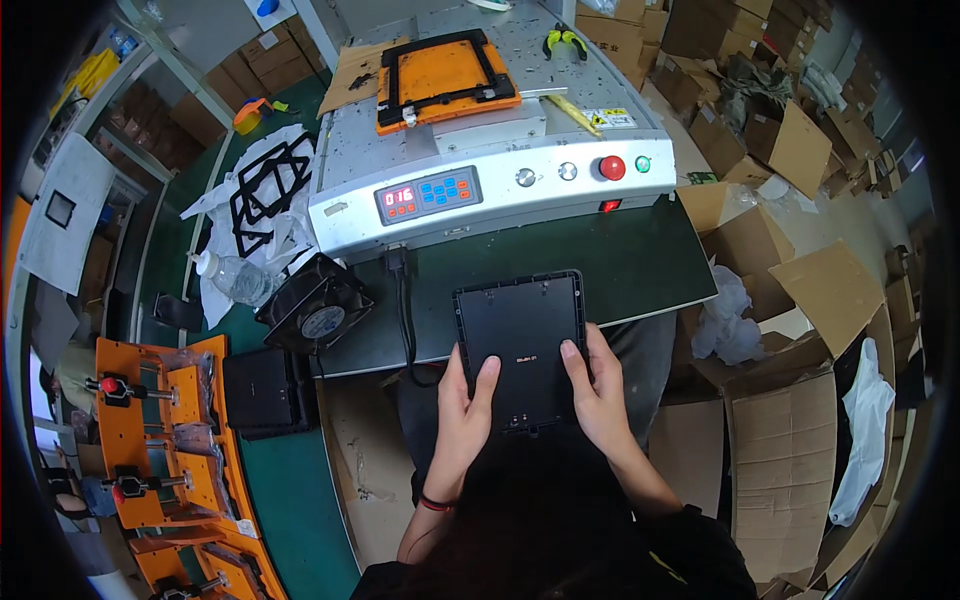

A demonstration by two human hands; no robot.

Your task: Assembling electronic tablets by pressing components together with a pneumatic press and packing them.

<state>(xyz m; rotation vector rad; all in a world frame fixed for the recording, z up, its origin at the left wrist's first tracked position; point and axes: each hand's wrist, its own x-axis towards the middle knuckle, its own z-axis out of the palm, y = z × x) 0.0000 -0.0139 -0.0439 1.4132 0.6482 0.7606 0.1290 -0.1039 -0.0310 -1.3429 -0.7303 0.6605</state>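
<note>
Between my two hands, above my lap, I hold a flat black plastic panel (522,330) with a raised rim and small screw holes at its corners. My left hand (467,395) grips its left edge, thumb lying on the face. On the opposite edge my right hand (598,392) grips likewise, thumb on top and fingers behind, where they are hidden. Just beyond the panel stands a grey bench machine (450,225) with a lit display, knobs and a red button. An orange fixture plate (440,75) bearing a black frame rests on the machine's bed.
Left of the machine lie a black fan (318,308), a clear bottle (235,278) and several thin black frames (268,190). Stacked black panels (262,392) sit beside orange clamp fixtures (180,430). Green-handled pliers (565,42) lie on the machine. Open cardboard boxes (785,440) crowd the right.
</note>
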